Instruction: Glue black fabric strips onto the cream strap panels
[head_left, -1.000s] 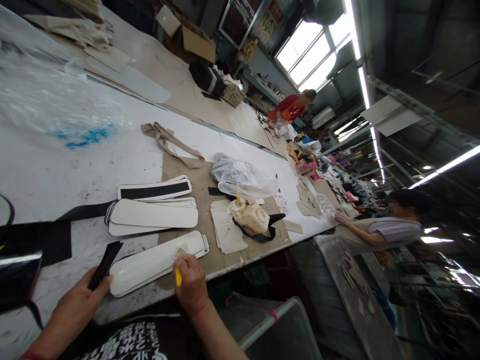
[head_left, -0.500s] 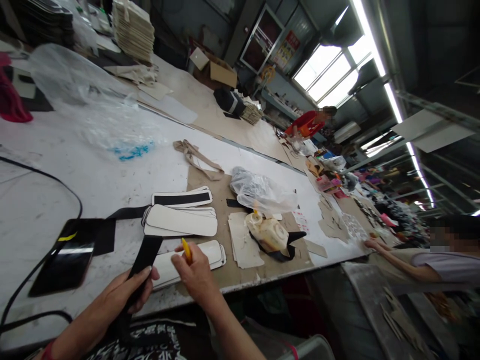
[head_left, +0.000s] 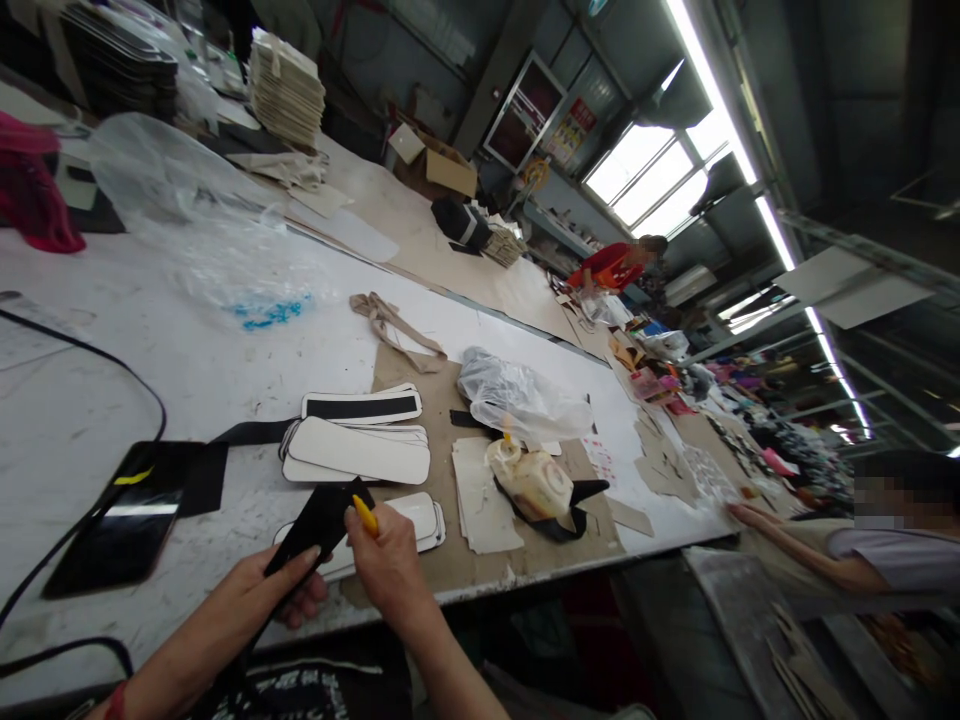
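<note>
A black strip (head_left: 321, 512) is pinched in my left hand (head_left: 289, 590), its far end angled up to the right. My right hand (head_left: 390, 560) is closed on a yellow tool (head_left: 365, 516) beside the strip's far end; the tool's lower part is hidden by the fingers. Behind my hands lies a pile of white rounded pieces (head_left: 360, 452), with a black-striped white piece (head_left: 364, 405) at its back. More white pieces (head_left: 421, 516) lie partly under the strip and my right hand.
A stained container (head_left: 536, 485) stands right of my hands, near a clear plastic bag (head_left: 525, 395) and beige sheets (head_left: 487, 505). A phone (head_left: 120, 520) and a black cable (head_left: 82, 340) lie left. One person (head_left: 862, 550) is at far right, another (head_left: 611, 268) farther back.
The strip's far end has moved up and right, close to my right hand. The yellow tool now tilts toward it. The camera view has shifted slightly.
</note>
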